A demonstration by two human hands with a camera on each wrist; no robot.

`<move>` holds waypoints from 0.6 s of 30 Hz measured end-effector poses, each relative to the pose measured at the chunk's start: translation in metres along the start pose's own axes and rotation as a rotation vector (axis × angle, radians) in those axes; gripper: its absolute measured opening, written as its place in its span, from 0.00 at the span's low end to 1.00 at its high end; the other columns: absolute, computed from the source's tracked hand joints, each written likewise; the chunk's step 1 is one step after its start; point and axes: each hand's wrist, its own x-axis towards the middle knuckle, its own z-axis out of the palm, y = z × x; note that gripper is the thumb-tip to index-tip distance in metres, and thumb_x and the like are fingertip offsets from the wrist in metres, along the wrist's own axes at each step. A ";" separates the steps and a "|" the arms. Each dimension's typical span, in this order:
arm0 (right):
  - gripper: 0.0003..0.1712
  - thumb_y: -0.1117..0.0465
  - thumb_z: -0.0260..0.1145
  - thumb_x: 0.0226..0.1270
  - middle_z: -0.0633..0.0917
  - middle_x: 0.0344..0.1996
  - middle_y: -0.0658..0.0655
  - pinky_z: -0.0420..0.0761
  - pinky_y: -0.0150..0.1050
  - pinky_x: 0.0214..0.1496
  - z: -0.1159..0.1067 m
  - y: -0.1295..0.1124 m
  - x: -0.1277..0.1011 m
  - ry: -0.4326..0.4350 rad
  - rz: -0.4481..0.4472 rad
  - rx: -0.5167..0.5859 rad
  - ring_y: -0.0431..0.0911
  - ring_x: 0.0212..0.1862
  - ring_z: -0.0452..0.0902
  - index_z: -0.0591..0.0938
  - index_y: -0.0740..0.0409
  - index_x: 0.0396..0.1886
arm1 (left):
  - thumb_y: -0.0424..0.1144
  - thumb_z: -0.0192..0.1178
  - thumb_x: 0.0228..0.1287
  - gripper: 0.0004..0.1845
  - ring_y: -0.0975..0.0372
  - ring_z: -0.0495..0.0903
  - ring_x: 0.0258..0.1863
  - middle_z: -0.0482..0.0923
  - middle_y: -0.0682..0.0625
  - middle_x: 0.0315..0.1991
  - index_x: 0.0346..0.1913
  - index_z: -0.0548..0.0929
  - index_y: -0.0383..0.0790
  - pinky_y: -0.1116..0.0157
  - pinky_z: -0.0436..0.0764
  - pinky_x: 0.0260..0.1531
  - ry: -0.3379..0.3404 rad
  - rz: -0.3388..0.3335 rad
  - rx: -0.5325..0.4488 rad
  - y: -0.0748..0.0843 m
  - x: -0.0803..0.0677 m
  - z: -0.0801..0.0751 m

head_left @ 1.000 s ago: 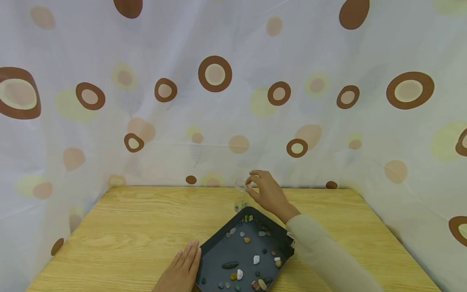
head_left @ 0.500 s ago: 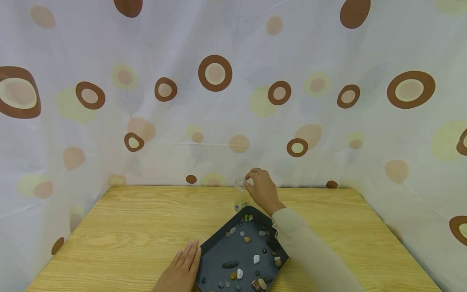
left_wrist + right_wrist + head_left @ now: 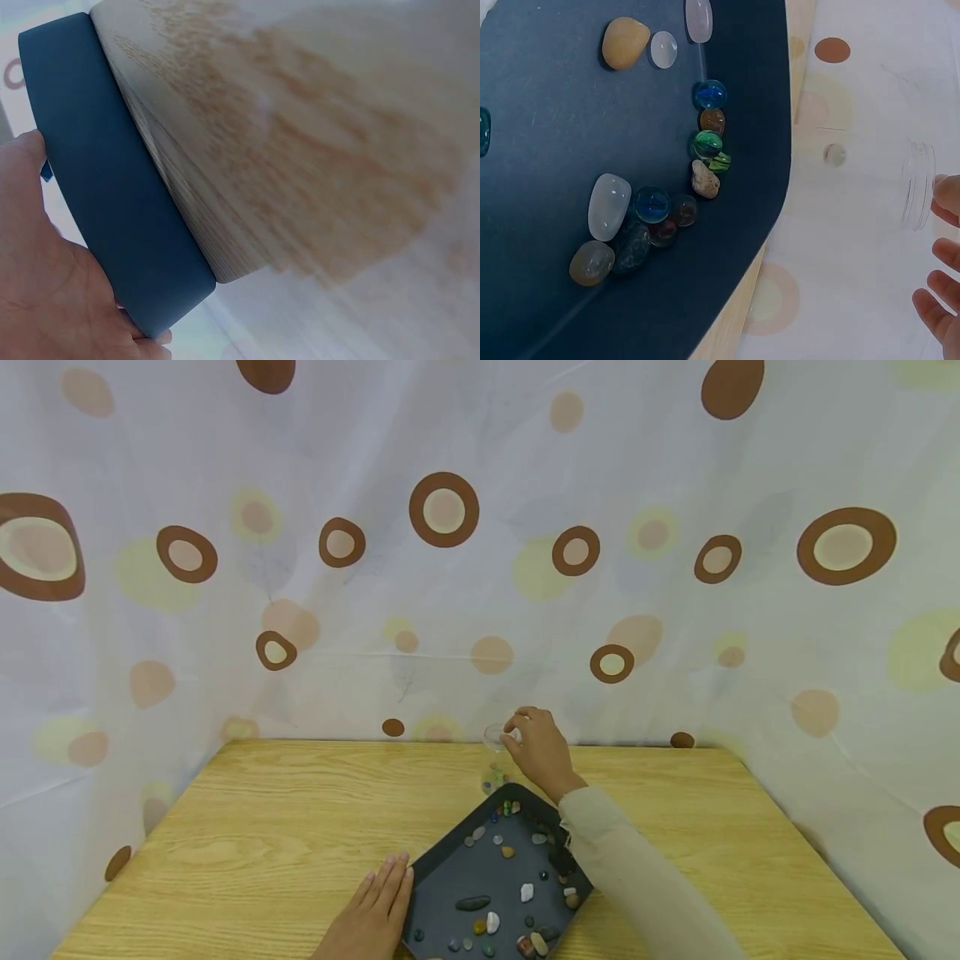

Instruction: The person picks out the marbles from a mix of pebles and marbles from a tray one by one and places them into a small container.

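A clear jar [image 3: 493, 737] with a few marbles in its bottom stands just behind the dark tray [image 3: 442, 847]. My right hand [image 3: 540, 752] is up at its mouth, thumb and index finger close together by the threaded rim [image 3: 919, 186], the other fingers spread. Nothing shows in these fingers. A pale green marble [image 3: 835, 154] appears below the rim in the right wrist view. My left hand [image 3: 369, 910] rests along the tray's left wall with straight fingers touching it. In the left wrist view, the palm [image 3: 52, 292] lies against that dark wall.
The tray holds scattered stones and marbles, among them a long dark stone [image 3: 473, 904], a white stone [image 3: 527, 892] and green marbles [image 3: 706, 144]. A wooden table [image 3: 300, 810] lies beneath. Behind it hangs a patterned curtain [image 3: 480, 602], close to the jar.
My right hand has moved left to the jar's mouth, its sleeve now crossing the tray's right side. A marble shows higher in the jar than before. The left hand and tray stay put.
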 end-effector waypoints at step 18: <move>0.08 0.58 0.66 0.66 0.79 0.54 0.62 0.80 0.52 0.51 0.000 0.003 0.001 -0.021 -0.011 -0.019 0.61 0.59 0.70 0.85 0.58 0.36 | 0.79 0.38 0.57 0.58 0.44 0.61 0.69 0.59 0.33 0.70 0.67 0.66 0.26 0.50 0.70 0.62 0.010 -0.001 -0.029 0.001 0.000 -0.001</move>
